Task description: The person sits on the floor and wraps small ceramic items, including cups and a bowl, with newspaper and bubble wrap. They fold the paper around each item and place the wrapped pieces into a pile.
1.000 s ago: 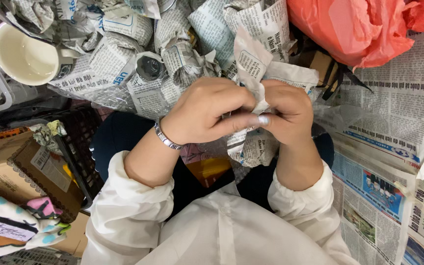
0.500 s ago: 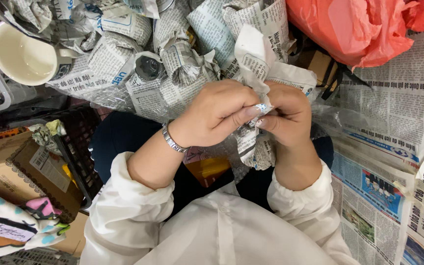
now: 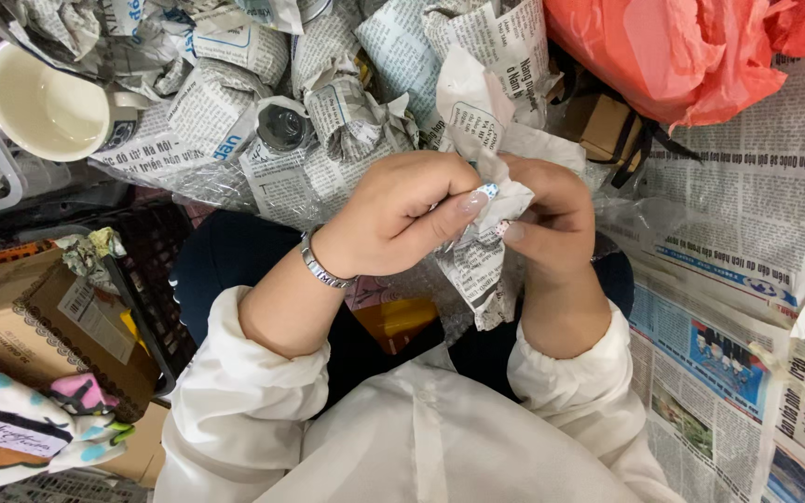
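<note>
Hands, left hand [image 3: 402, 219] and right hand [image 3: 547, 219], fingers clenched on crumpled newspaper bundle [image 3: 477, 265]; wrapped contents hidden.

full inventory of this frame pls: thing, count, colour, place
newspaper-wrapped bundle: 1, grey-white print, held between both hands at centre
wrapped bundles: several, newsprint, piled along the top
mug: 1, cream, top left, open side facing the camera
plastic bag: 1, orange-red, top right
newspaper sheets: several, spread flat on the right
cardboard box: 1, brown, lower left
patterned fabric: 1, white with pink and blue, bottom left
bracelet: 1, silver, on left wrist
left hand: pinching the bundle
right hand: gripping the bundle
</note>
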